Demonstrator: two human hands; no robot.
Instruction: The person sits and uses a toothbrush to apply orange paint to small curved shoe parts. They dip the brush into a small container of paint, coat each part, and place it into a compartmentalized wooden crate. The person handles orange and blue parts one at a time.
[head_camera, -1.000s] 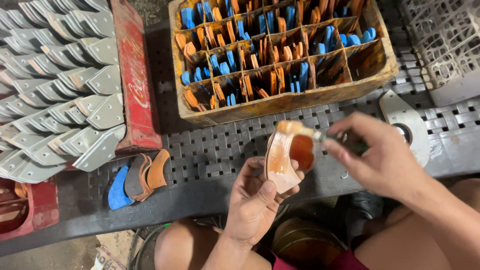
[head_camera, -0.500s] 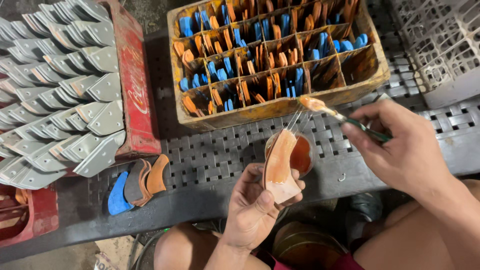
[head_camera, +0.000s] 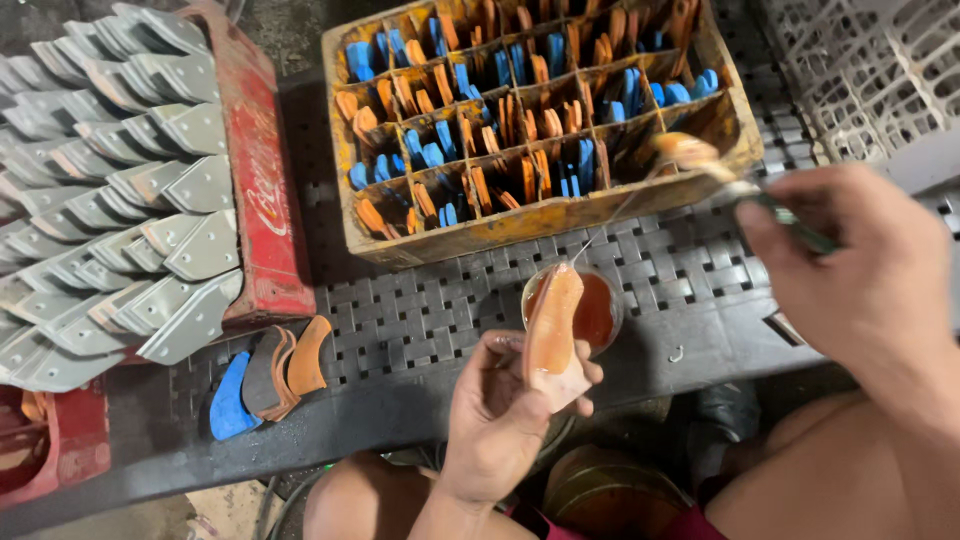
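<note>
My left hand (head_camera: 495, 420) grips a flat, orange-coated sole-shaped piece (head_camera: 553, 325), held on edge over a small round cup of orange glue (head_camera: 598, 312). My right hand (head_camera: 865, 270) holds a thin brush (head_camera: 700, 160) lifted up and to the right of the piece, its bristles loaded with glue; a fine glue thread runs down from it towards the piece. Both are over a black perforated bench top (head_camera: 440, 310).
A yellow compartment crate (head_camera: 520, 235) full of blue and orange pieces stands behind the cup. A red crate (head_camera: 262, 200) with grey wedge-shaped parts (head_camera: 120, 200) sits at left. Three loose pieces, blue, dark and orange (head_camera: 268, 375), lie on the bench. A white lattice basket (head_camera: 870, 70) is at the far right.
My right hand has drawn the brush off the piece and away to the upper right. My left hand keeps the piece over the glue cup.
</note>
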